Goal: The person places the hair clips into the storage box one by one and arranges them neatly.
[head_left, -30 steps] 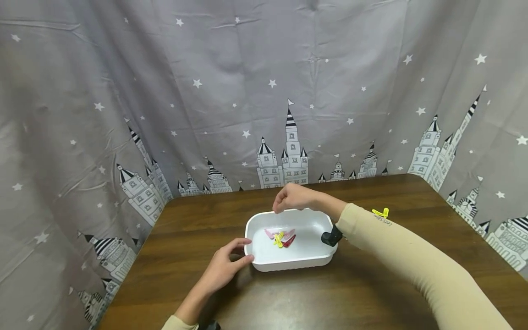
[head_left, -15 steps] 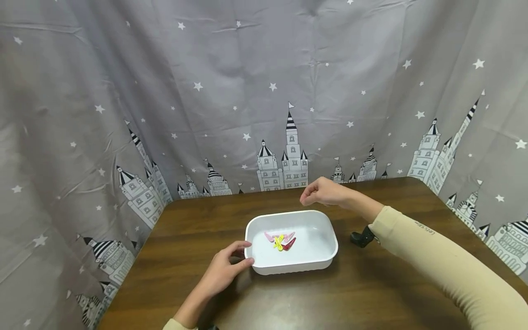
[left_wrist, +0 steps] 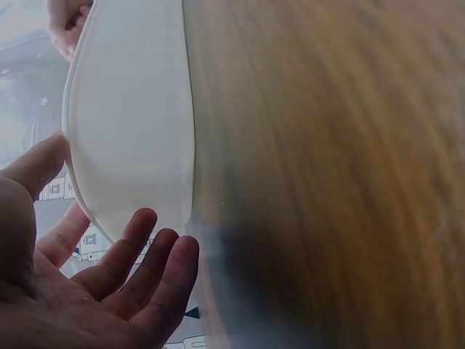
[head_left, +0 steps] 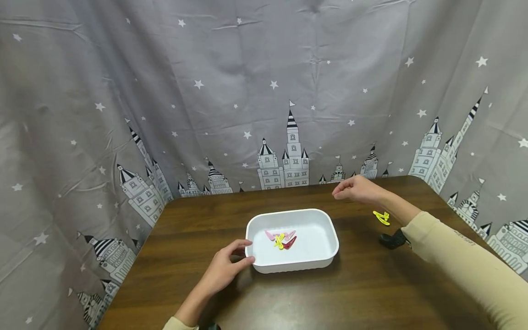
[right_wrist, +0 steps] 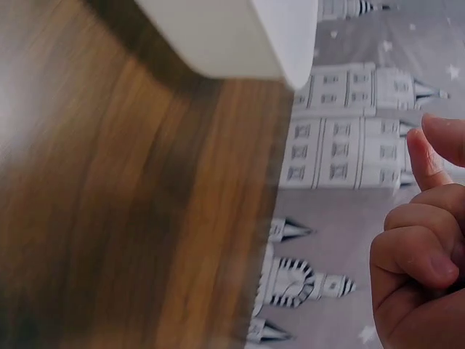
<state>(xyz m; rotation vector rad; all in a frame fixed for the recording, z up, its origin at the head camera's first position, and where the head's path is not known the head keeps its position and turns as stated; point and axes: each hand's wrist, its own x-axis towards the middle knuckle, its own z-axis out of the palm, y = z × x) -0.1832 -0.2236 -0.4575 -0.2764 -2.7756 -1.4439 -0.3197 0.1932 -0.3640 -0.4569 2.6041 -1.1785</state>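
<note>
A white oblong tray (head_left: 294, 264) stands on the wooden table, with pink (head_left: 269, 235), yellow (head_left: 279, 241) and dark red (head_left: 290, 243) snap hair clips lying together on its floor. At its left end, my left hand (head_left: 222, 268) touches the rim with thumb and index finger; in the left wrist view the other fingers extend loosely beside the wall. My right hand (head_left: 359, 189) is raised beyond the tray's right end, fingers curled and thumb near the index finger (right_wrist: 421, 156), nothing visible between them. Yellow hair clips (head_left: 381, 218) lie on the table just right of that hand.
The brown wooden table (head_left: 198, 220) reaches back to a grey curtain (head_left: 206, 114) printed with castles and stars. A black wrist camera (head_left: 393, 239) sits under the right forearm, low over the table.
My right hand has moved from above the tray's back rim rightward to near the yellow clips on the table, which the forearm hid half a second ago. My left hand has stayed put.
</note>
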